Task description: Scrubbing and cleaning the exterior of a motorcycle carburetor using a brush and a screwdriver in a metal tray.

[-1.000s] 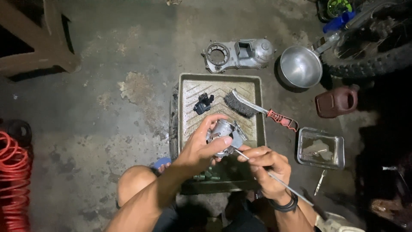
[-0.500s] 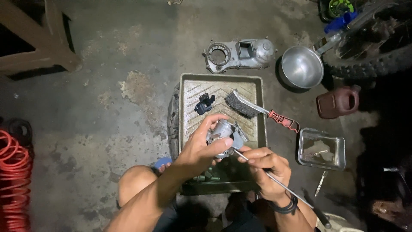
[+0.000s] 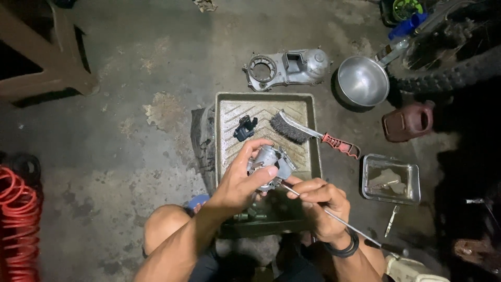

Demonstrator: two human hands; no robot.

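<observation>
My left hand (image 3: 241,180) grips a small grey metal engine part (image 3: 270,163), like a carburettor body, over the near half of a green ribbed tray (image 3: 224,112). My right hand (image 3: 319,202) pinches a long thin metal rod (image 3: 348,225) whose tip touches the part's underside. The rod's other end runs back to the lower right. In the tray lie a small black part (image 3: 245,128) and a wire brush (image 3: 293,128) with a red handle (image 3: 340,145) that sticks out over the tray's right rim.
A grey engine cover (image 3: 288,68) lies beyond the tray, a metal pan (image 3: 361,81) to its right. A brown jug (image 3: 408,121), a clear rectangular dish (image 3: 391,179), a tyre (image 3: 451,68) stand right. Red coiled hose (image 3: 18,224) left, wooden stool (image 3: 42,62) far left.
Almost nothing has moved. Both hands stay on the grey part and the rod, with only a slight shift of the view.
</observation>
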